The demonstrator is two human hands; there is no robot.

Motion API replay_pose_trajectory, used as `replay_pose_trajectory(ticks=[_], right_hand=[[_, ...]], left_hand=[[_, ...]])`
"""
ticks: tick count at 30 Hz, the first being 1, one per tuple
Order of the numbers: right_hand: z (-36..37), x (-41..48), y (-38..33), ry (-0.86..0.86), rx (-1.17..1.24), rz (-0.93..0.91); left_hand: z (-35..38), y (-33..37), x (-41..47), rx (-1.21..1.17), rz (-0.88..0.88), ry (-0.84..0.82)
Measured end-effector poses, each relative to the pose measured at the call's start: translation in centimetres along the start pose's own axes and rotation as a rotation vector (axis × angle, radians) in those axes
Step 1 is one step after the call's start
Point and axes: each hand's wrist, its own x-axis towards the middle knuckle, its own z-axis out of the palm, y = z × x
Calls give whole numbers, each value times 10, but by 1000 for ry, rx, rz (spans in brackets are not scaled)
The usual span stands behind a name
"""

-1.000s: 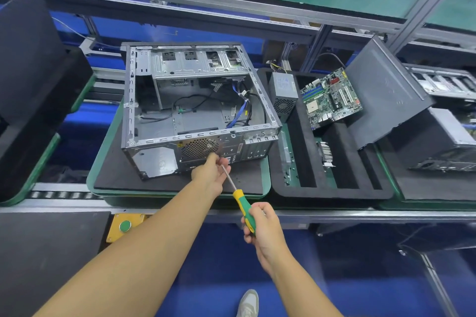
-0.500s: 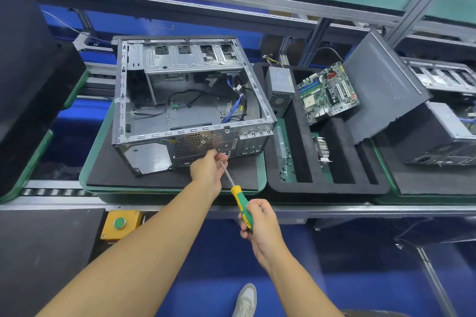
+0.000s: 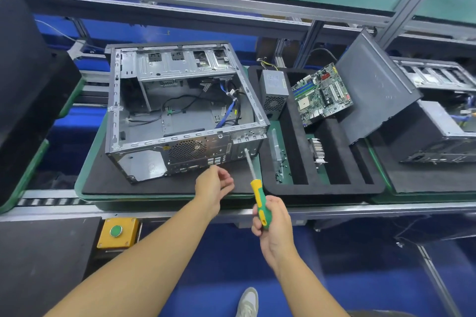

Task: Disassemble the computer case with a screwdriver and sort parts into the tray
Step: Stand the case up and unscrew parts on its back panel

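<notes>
The open grey computer case (image 3: 180, 100) lies on a black mat, its rear panel facing me. My right hand (image 3: 274, 224) grips the green-and-yellow screwdriver (image 3: 258, 198); its shaft points up at the rear panel's right end, by the slot covers. My left hand (image 3: 213, 185) hovers just in front of the rear ports with curled fingers; I cannot see whether it holds anything. To the right, the black foam tray (image 3: 322, 188) holds a power supply (image 3: 274, 90), a motherboard (image 3: 322, 95), a small card (image 3: 318, 149) and loose screws (image 3: 282, 170).
A dark side panel (image 3: 373, 90) leans on the tray's right side. Another case (image 3: 438, 131) stands further right, and a black one on the upper shelf. A yellow box with a green button (image 3: 117, 231) sits below the conveyor edge. Black foam blocks stand at left.
My left hand has come off the rear panel and drawn back toward me. The screwdriver tip has shifted right, from beside the fan grille to the slot covers.
</notes>
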Motion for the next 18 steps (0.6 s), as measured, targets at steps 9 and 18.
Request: replay_pose_trajectory(ticks=[9, 18], right_hand=[[-42, 39, -105, -35, 131, -170], [-112, 84, -152, 12, 75, -153]], left_hand=[[106, -26, -20, 782, 131, -324], [204, -60, 6, 606, -95, -7]])
